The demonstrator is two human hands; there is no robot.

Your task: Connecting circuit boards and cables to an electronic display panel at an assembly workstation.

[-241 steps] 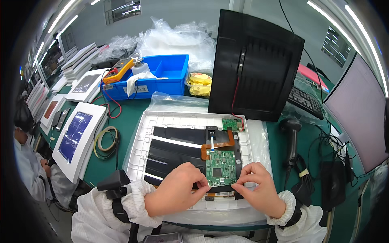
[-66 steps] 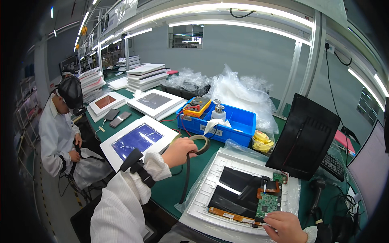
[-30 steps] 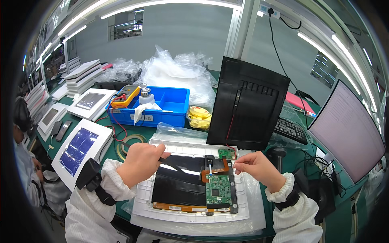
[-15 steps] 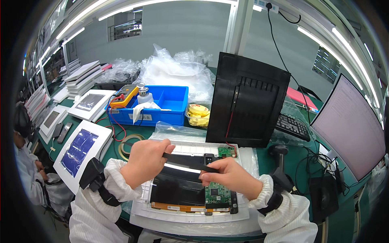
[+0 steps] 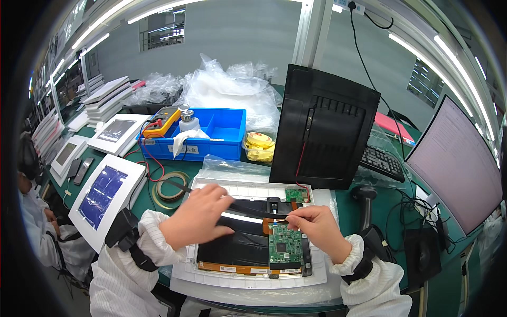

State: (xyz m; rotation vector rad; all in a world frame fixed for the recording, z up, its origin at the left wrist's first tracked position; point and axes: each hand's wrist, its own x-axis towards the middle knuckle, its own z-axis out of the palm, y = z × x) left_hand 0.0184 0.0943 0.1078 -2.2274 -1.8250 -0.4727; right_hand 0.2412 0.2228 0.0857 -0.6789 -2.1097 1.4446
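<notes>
My right hand pinches the right end of a thin black strip, which looks like tape. It stretches leftward above an opened device, passing behind my left hand. That hand is open, its fingers spread, over the device's left side. Beneath lie a dark glossy panel, a green circuit board at its right and an orange flex strip along the near edge, all within a white frame. A smaller green board sits at the far right corner. Whether my left fingers touch the strip is unclear.
Behind the device a black back cover stands upright, joined by a red wire. A blue bin and tape rolls are far left; white-framed panels lie left. A scanner, cables and monitor occupy the right.
My left hand has gone from gripping the black strip to open, lowering slightly. My right hand has shifted a little to the right, still pinching the strip.
</notes>
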